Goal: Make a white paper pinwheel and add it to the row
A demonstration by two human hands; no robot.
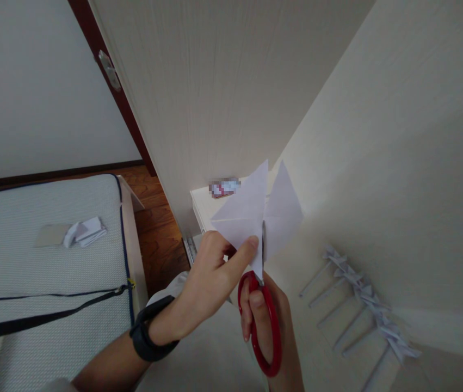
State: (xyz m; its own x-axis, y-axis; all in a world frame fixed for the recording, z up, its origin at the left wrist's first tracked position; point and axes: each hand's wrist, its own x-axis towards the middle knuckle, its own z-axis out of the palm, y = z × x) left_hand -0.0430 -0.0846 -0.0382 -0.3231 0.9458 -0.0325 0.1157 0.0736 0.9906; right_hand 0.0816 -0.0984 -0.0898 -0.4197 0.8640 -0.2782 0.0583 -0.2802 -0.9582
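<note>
A square sheet of white paper (241,198) with slits cut in from its corners is pinched in my left hand (223,267), the thumb lying on top near the middle. My right hand (267,316) has its fingers through the red handles of a pair of scissors (277,343). The scissor blades lie along a cut that runs from the near corner toward the paper's centre. Part of the blades is hidden by the paper. A dark band (149,332) is on my left wrist.
Several folded white paper pinwheels (364,291) on sticks lie in a row on the pale surface at right. A small blurred item (223,188) sits beyond the paper. At left, a mattress (51,272) holds folded papers (88,231) and a black strap (51,321).
</note>
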